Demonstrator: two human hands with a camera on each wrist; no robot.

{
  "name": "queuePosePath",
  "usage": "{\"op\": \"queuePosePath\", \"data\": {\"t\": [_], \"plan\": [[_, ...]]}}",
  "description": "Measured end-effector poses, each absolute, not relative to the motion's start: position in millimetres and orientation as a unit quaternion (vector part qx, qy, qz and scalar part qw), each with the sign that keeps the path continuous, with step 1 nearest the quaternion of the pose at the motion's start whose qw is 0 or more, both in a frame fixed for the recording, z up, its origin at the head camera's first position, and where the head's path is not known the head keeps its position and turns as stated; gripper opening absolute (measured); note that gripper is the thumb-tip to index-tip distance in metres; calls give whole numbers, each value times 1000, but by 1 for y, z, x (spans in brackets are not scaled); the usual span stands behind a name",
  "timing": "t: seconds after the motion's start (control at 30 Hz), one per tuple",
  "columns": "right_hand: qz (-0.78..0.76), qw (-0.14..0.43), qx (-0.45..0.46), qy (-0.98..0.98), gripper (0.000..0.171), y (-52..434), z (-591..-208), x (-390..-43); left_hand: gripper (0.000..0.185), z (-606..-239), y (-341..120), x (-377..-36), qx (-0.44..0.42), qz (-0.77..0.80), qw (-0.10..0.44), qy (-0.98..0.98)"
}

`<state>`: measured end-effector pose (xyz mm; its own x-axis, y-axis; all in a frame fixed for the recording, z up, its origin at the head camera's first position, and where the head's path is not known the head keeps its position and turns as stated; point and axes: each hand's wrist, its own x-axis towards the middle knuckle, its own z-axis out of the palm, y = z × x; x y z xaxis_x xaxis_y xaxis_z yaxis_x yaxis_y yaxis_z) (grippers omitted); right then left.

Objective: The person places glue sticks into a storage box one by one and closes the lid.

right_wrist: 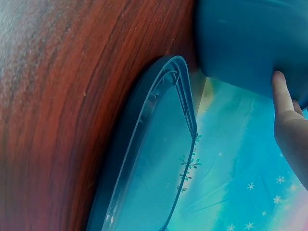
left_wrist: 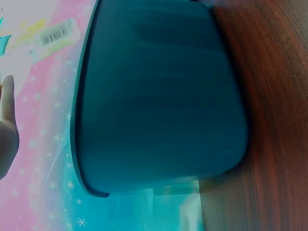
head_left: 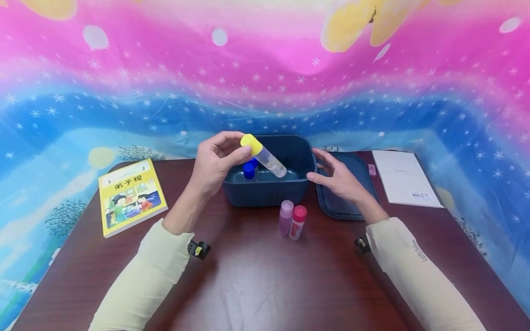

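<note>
My left hand (head_left: 215, 158) pinches the yellow cap of a clear tube (head_left: 265, 157), holding it tilted over the dark blue box (head_left: 269, 191). A blue-capped tube (head_left: 249, 171) stands inside the box. My right hand (head_left: 337, 177) has straight fingers touching the box's right wall; in the right wrist view a fingertip (right_wrist: 280, 91) touches the box (right_wrist: 250, 43). The box's lid (head_left: 343, 207) lies flat to the right under that hand, and shows as the lid (right_wrist: 154, 163) in the right wrist view. The left wrist view shows mostly the box's outer wall (left_wrist: 159, 96).
A pink-capped tube (head_left: 285, 217) and a red-capped tube (head_left: 297, 222) stand on the brown table (head_left: 248, 285) in front of the box. A yellow book (head_left: 130, 195) lies at the left, a white booklet (head_left: 403, 177) at the right. A small pink object (head_left: 371, 169) lies beside the lid.
</note>
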<state>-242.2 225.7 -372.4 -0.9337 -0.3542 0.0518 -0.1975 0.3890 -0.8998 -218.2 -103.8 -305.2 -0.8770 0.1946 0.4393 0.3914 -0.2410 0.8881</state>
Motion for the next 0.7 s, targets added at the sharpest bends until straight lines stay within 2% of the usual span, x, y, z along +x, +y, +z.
{"op": "queuePosePath", "data": {"t": [0.23, 0.5, 0.7], "plan": [[-527, 74, -166, 830, 75, 225, -372, -243, 28, -311, -93, -230, -197, -731, 64, -650], [-529, 77, -166, 829, 75, 224, -372, -242, 31, -318, -79, -237, -186, -612, 129, -757], [-529, 76, -164, 829, 75, 224, -372, -242, 31, -322, -67, -243, -173, -564, 134, -796]]}}
